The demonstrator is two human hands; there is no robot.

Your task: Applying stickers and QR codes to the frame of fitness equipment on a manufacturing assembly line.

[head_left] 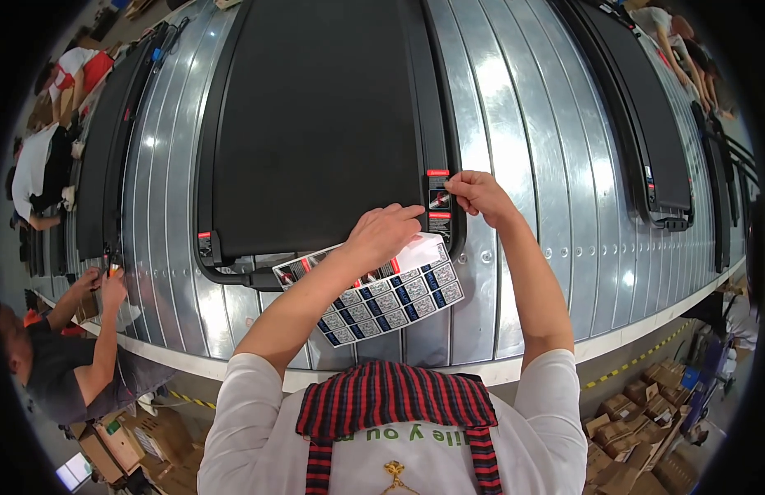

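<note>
A flat treadmill with a black belt (pixel 316 124) and dark side rails lies before me on the metal-slat bench. On its right rail, near the corner, is a black and red warning label (pixel 438 198). My right hand (pixel 480 195) pinches the label's right edge between thumb and fingertips. From the left, my left hand (pixel 386 235) reaches over the belt's near end, its fingers bent together and fingertips at the label's left edge. Partly under my left forearm lies a sheet of stickers (pixel 390 301), overlapping the treadmill's near edge. Another small label (pixel 205 245) sits on the left rail.
More treadmills stand on the bench to the left (pixel 110 157) and right (pixel 646 124). A co-worker (pixel 61 355) at the left handles a small orange-tipped tool. Other people work at the far corners. Cardboard boxes (pixel 638 412) are stacked below the bench's near edge.
</note>
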